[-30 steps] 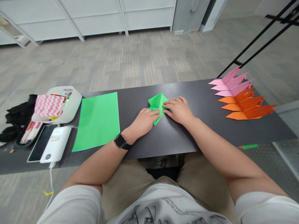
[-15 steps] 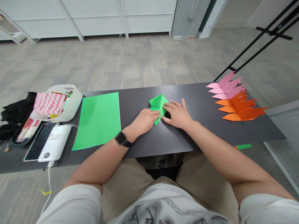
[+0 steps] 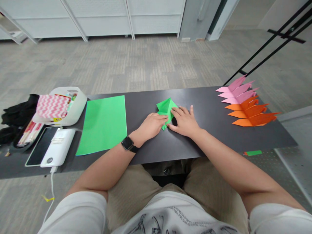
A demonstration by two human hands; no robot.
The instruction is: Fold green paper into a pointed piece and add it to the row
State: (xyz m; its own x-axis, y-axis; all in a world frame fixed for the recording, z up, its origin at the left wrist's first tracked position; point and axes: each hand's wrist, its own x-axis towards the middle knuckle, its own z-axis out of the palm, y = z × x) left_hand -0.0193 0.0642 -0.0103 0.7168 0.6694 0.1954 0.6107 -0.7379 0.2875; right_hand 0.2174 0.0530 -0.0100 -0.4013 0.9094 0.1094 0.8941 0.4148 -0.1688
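Note:
A partly folded piece of green origami paper (image 3: pixel 168 106) lies on the dark table in front of me, with creased flaps and a point toward me. My left hand (image 3: pixel 153 124) rests on its left lower side, fingers stretched out and close together; the thumb is mostly hidden. On the right side, my right hand (image 3: pixel 184 121) touches the paper's edge with its fingertips, fingers spread. Both hands press the paper from above, and part of it is hidden under them.
Left of my hands lies a large green paper sheet (image 3: pixel 103 125). Beyond it are a white basket (image 3: pixel 81 107), a power bank (image 3: pixel 58 148) and a tablet-like device (image 3: pixel 39 149). Pink folded cranes (image 3: pixel 236 91) and orange folded cranes (image 3: pixel 251 113) line the right end of the table (image 3: pixel 209 143).
Hardly anything differs. The view has shifted slightly; both hands stay on the green paper, the right fingers in almost the same place.

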